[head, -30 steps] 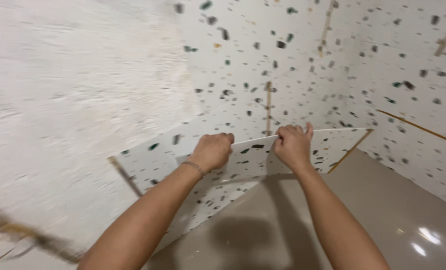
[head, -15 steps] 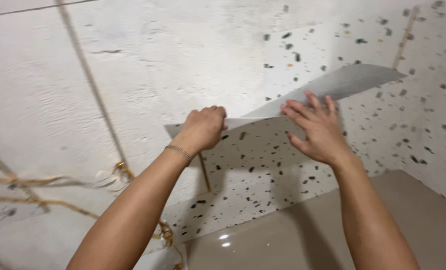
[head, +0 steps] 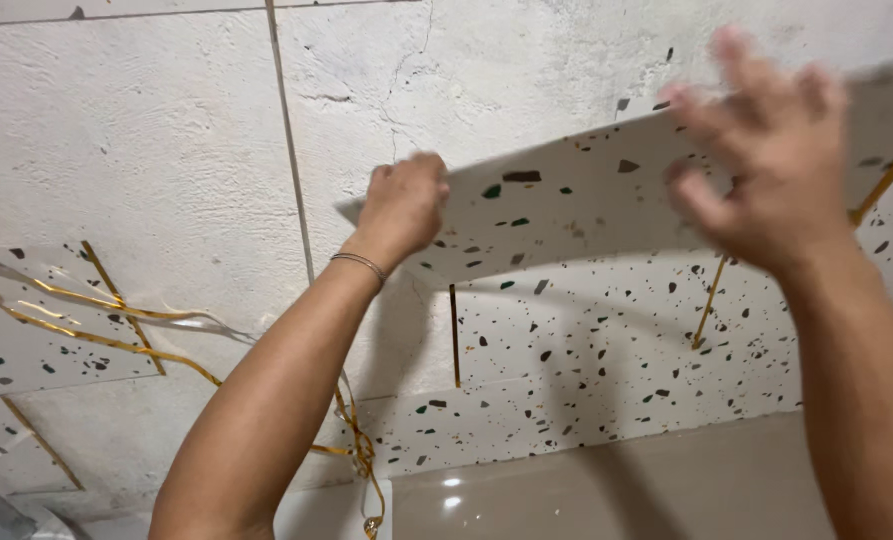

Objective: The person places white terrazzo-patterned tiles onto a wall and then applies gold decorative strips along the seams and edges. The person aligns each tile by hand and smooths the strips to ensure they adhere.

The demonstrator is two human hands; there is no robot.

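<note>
Speckled sheet [head: 577, 205]: a thin white panel with dark terrazzo-like flecks, peeling away from the wall; its upper part is lifting clear and curling toward me, its lower part apparently joining the covering below, though the hands are hiding the join.
Left hand [head: 405, 205]: closing around the sheet's left corner, fingers curled over the edge, thin bracelet [head: 359, 263] at the wrist.
Right hand [head: 767, 150]: blurring with motion, fingers spread wide and pressing flat against the sheet's right side; whether it is actually pinching the edge I cannot tell.
Bare wall [head: 147, 160]: rough whitish plaster with a vertical seam, showing above and left of the sheet, so a large stretch is looking already stripped.
Covering left in place [head: 607, 370]: a speckled band running along the bottom of the wall, crossed by upright gold strips [head: 456, 335].
Far-left patch [head: 27, 345]: another speckled piece clinging on, with loose gold trim and clear film [head: 117, 315] dangling across it.
Progress, as I judge it: the upper wall is mostly done; the held sheet is partway off; the lower band and left patch are remaining.
Floor [head: 617, 495]: glossy beige tile, reflecting light.
</note>
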